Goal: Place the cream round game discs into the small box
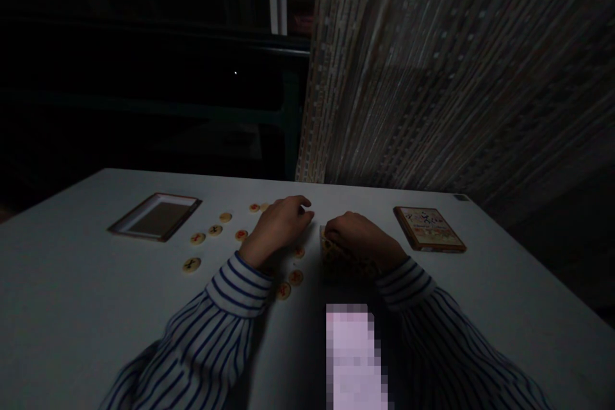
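Observation:
Loose round Chinese chess pieces (191, 264) with red or dark characters lie scattered on the white table around my left hand (279, 229). That hand hovers over several of them, its fingers bent and the thumb and forefinger apart, with nothing seen between them. My right hand (361, 237) reaches over a small clear-edged tray (323, 250) packed with more pieces. Its fingers are curled together at the tray's far left corner; whatever they pinch is hidden. Two red-marked pieces (289, 284) lie between my wrists, left of the tray.
An open, shallow box half (158, 218) lies at the left. The printed box lid (429, 229) rests at the right. Behind the table's far edge hangs a string curtain (365, 77), beside a dark railing (288, 51). A pixelated bright patch (355, 359) covers the near edge.

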Action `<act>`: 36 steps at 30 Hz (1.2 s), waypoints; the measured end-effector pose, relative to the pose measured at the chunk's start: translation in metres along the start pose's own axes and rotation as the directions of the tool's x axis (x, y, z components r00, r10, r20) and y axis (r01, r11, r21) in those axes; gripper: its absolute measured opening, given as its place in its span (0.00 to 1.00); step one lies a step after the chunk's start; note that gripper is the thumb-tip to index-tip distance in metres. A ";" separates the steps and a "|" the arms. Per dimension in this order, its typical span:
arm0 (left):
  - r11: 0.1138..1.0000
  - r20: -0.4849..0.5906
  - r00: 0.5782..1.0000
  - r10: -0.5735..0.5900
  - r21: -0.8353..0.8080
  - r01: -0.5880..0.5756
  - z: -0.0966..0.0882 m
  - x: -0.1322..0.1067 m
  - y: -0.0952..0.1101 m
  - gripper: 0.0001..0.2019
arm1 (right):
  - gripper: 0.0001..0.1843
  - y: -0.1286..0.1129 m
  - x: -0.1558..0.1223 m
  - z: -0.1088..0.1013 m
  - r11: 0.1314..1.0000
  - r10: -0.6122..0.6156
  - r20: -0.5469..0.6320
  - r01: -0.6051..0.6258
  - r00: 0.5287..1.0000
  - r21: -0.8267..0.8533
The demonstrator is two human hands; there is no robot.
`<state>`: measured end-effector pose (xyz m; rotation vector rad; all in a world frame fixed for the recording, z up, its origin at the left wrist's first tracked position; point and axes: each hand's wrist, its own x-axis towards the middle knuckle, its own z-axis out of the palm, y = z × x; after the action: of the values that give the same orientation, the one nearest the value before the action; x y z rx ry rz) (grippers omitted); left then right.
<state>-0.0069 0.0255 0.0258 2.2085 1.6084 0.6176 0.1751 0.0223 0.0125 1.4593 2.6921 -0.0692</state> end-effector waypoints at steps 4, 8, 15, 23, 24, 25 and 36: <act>1.000 -0.003 1.000 0.011 -0.003 -0.011 -0.002 -0.001 0.001 0.17 | 0.15 -0.002 0.000 -0.001 1.000 0.001 0.013 -0.001 1.000 -0.013; 1.000 0.016 1.000 -0.011 0.005 0.011 -0.003 -0.001 0.003 0.17 | 0.15 0.000 0.001 0.002 0.999 0.003 0.008 -0.003 1.000 -0.041; 0.999 0.009 1.000 0.021 0.024 -0.021 -0.002 0.000 0.000 0.18 | 0.14 0.008 0.004 0.011 1.000 0.010 0.032 -0.009 0.999 -0.021; 1.000 0.013 1.000 0.001 0.029 -0.002 -0.004 -0.001 0.002 0.18 | 0.14 0.004 0.002 0.007 1.000 0.023 0.043 -0.022 0.999 -0.014; 1.000 0.019 1.000 -0.001 0.028 0.001 -0.004 -0.001 0.002 0.18 | 0.14 0.004 0.002 0.006 1.000 0.021 0.038 -0.021 0.999 -0.014; 1.000 0.023 1.000 0.001 0.026 -0.001 -0.004 -0.001 0.002 0.18 | 0.14 0.003 0.001 0.005 1.000 0.017 0.026 -0.017 1.000 -0.014; 1.000 0.025 1.000 0.010 0.013 -0.010 -0.004 -0.002 0.002 0.17 | 0.15 0.002 0.000 0.002 0.999 0.022 0.024 -0.022 0.999 -0.027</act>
<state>-0.0074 0.0234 0.0299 2.2259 1.5945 0.5816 0.1767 0.0228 0.0101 1.4707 2.6465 -0.0495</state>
